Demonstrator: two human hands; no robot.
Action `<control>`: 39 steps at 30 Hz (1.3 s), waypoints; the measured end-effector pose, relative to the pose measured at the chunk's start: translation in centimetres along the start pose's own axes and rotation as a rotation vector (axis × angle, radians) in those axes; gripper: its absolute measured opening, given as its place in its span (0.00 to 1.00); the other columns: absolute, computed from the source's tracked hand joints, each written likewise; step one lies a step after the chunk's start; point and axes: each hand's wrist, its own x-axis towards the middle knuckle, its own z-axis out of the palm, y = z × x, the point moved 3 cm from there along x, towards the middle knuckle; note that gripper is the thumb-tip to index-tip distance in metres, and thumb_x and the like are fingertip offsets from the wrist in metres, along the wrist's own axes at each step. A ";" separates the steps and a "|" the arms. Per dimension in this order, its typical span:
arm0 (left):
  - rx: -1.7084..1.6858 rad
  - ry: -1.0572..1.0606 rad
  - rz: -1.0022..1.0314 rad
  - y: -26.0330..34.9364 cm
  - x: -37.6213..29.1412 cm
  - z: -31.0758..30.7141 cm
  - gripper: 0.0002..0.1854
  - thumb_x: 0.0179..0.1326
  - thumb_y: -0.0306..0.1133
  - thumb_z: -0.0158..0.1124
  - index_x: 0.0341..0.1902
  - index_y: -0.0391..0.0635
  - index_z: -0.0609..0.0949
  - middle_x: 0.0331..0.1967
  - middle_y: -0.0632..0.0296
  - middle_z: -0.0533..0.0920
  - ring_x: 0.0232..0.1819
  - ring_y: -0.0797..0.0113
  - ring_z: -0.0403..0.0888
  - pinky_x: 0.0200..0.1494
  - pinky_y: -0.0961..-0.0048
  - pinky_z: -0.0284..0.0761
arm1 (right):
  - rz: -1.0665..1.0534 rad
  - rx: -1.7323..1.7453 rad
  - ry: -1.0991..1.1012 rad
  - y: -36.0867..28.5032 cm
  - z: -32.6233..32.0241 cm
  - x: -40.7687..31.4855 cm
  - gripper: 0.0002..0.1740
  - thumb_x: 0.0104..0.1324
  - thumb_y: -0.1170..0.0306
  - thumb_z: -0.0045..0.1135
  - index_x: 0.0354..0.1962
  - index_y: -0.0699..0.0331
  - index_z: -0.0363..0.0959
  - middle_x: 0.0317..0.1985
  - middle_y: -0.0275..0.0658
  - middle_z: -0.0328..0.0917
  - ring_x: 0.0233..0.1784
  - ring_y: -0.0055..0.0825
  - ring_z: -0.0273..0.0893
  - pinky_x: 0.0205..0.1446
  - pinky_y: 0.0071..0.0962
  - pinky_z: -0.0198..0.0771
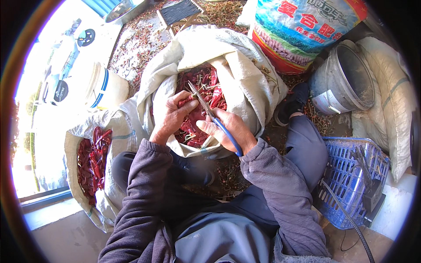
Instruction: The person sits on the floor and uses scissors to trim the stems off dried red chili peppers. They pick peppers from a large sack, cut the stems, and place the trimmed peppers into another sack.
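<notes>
My left hand [172, 113] pinches a dried red chili pepper [185, 100] between thumb and fingers, its stem end pointing to the right. In my right hand [230, 128] is a pair of scissors with blue handles [228, 136]. The scissor blades [201, 98] reach up and left, and their tips lie beside the chili's stem end. Whether the blades touch the stem, I cannot tell. Both hands are above a large white woven sack [227, 54] with its rim rolled down. Inside it lie dried red chilies [215, 93] and pale stems.
At left, a second woven sack [121, 138] holds dried red chilies [95, 161]. Beyond it stands a white bucket [113, 87]. A folding stool [181, 13] and a printed fertilizer sack [296, 36] are at the back. On the right are a grey bucket [319, 82] and a blue plastic basket [345, 148].
</notes>
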 end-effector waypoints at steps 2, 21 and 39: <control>0.001 0.014 -0.029 -0.2 -0.1 -0.1 0.07 0.69 0.31 0.67 0.45 0.40 0.83 0.32 0.73 0.79 0.36 0.82 0.72 0.41 0.80 0.71 | 0.142 0.360 -0.160 0.3 0.3 -0.3 0.23 0.72 0.48 0.62 0.42 0.61 0.73 0.20 0.31 0.68 0.16 0.19 0.64 0.22 0.26 0.64; -0.560 0.006 -0.029 0.6 -0.3 0.3 0.06 0.72 0.29 0.65 0.48 0.43 0.81 0.37 0.69 0.82 0.39 0.81 0.77 0.48 0.81 0.74 | 0.242 0.902 -0.280 -0.8 1.7 -1.3 0.19 0.74 0.49 0.59 0.39 0.56 0.69 0.20 0.23 0.61 0.14 0.10 0.55 0.16 0.17 0.50; -0.590 0.097 -0.227 0.3 -0.3 1.5 0.12 0.69 0.27 0.67 0.53 0.39 0.81 0.26 0.68 0.78 0.24 0.82 0.72 0.28 0.84 0.69 | -0.005 0.063 0.303 2.6 1.0 0.2 0.19 0.72 0.56 0.63 0.37 0.65 0.76 0.24 0.36 0.79 0.26 0.25 0.76 0.34 0.30 0.72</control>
